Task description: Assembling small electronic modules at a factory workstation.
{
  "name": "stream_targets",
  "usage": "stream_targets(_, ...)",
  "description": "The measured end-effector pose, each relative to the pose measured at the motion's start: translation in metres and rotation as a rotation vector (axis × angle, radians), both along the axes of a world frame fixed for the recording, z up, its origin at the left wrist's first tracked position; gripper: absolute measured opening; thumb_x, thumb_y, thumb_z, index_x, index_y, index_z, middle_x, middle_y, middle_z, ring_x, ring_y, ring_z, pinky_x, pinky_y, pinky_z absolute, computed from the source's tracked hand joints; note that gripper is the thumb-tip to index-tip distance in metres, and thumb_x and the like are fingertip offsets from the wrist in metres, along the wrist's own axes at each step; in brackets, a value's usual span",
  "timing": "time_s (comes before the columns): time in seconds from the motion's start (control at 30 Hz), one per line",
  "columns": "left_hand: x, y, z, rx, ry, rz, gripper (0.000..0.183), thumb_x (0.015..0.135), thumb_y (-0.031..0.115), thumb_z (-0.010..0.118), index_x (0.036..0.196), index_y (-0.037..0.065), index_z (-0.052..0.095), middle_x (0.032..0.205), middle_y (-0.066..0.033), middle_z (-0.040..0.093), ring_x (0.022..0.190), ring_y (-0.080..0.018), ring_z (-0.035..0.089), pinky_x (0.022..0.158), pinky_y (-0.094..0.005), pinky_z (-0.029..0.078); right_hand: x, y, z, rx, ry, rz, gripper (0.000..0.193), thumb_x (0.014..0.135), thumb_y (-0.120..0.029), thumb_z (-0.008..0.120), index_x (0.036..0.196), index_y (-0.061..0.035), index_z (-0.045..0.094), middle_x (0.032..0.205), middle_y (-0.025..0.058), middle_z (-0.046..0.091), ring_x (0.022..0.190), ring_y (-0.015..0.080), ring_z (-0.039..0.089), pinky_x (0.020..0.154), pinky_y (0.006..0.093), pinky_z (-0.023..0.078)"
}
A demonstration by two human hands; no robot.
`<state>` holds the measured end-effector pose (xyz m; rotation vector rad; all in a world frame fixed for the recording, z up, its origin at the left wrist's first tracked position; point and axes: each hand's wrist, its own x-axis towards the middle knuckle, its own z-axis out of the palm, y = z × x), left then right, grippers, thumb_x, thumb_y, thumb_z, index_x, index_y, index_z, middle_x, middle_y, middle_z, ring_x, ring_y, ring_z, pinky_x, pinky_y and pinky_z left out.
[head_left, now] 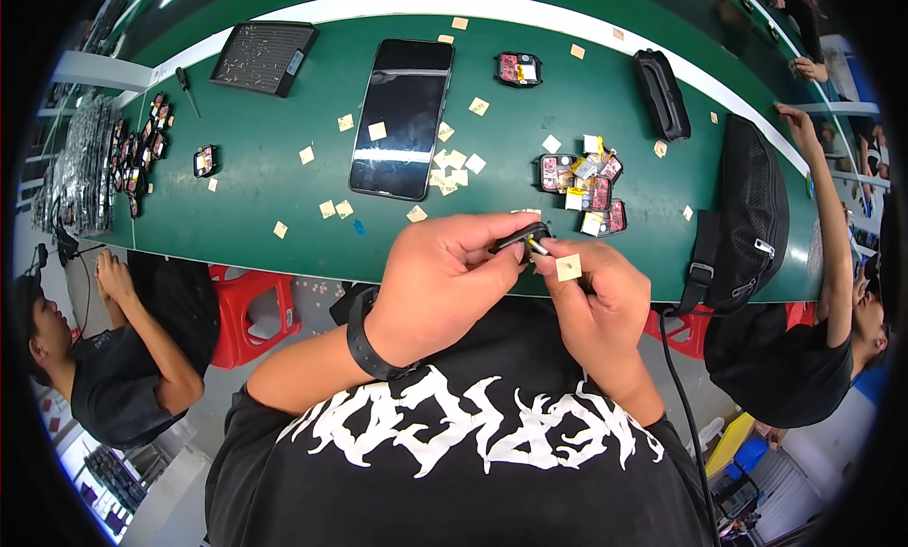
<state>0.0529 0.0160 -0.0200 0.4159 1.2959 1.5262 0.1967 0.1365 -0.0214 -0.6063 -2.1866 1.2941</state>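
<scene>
My left hand (449, 282) is closed, thumb and fingers pinching a small black device casing (518, 236) in front of my chest. From the right, my right hand (601, 296) pinches a small silver battery (537, 246) with a yellow edge at that casing. A square pale-yellow sticker (567, 267) sits at the right fingertips; whether it is stuck to the skin I cannot tell. The fingers hide much of the casing's inside. Just beyond lies a cluster of open casings (596, 192) with red circuit boards and white-and-yellow batteries.
Loose yellow stickers surround a large black phone (401, 121) on the green table (284, 169). Farther off are a tray of small parts (265, 60), a screwdriver (188, 91) and a black case (662, 95). A black bag (752, 211) lies right. People sit at both sides.
</scene>
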Motion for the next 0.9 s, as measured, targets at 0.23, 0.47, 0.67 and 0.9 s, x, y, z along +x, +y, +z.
stream_targets(0.23, -0.005, -0.006, 0.002, -0.039, 0.252, -0.156, 0.037, 0.099, -0.008, 0.057, 0.136, -0.008, 0.059, 0.12, -0.0125, 0.07, 0.108, -0.0135, 0.066, 0.096, -0.0275, 0.055, -0.002, -0.002, 0.001, -0.209, -0.062, -0.075, 0.011, 0.084, 0.002, 0.08, 0.092, 0.0043, 0.074, 0.08, 0.0034, 0.067, 0.064, 0.0071, 0.056, 0.054, 0.0226, 0.041)
stream_targets(0.47, -0.006, -0.012, -0.004, 0.026, 0.116, -0.188, 0.039, 0.098, -0.009, 0.057, 0.138, -0.008, 0.058, 0.124, -0.0127, 0.069, 0.109, -0.0133, 0.066, 0.095, -0.0273, 0.055, -0.007, 0.0, -0.005, -0.816, 0.097, -0.105, 0.024, 0.085, 0.005, 0.08, 0.099, -0.0009, 0.06, 0.08, -0.0026, 0.057, 0.07, 0.0026, 0.057, 0.061, 0.017, 0.049)
stream_targets(0.67, -0.007, -0.011, -0.009, 0.007, -0.068, -0.093, 0.042, 0.098, -0.007, 0.059, 0.14, -0.007, 0.056, 0.124, -0.0144, 0.069, 0.106, -0.0164, 0.069, 0.093, -0.0269, 0.057, -0.013, 0.009, -0.004, -0.995, 0.034, 0.007, 0.014, 0.092, 0.003, 0.073, 0.1, -0.001, 0.062, 0.09, 0.0008, 0.064, 0.081, 0.0045, 0.062, 0.074, 0.0204, 0.052)
stream_targets(0.9, -0.03, -0.016, 0.006, -0.009, -0.16, 0.056, 0.041, 0.098, -0.006, 0.061, 0.138, -0.009, 0.055, 0.12, -0.0194, 0.07, 0.108, -0.0267, 0.072, 0.093, -0.0314, 0.06, 0.022, 0.034, 0.001, 0.146, -0.284, -0.364, 0.032, 0.086, 0.0, 0.079, 0.116, 0.0001, 0.066, 0.104, 0.0019, 0.057, 0.072, 0.0043, 0.051, 0.058, 0.0193, 0.038)
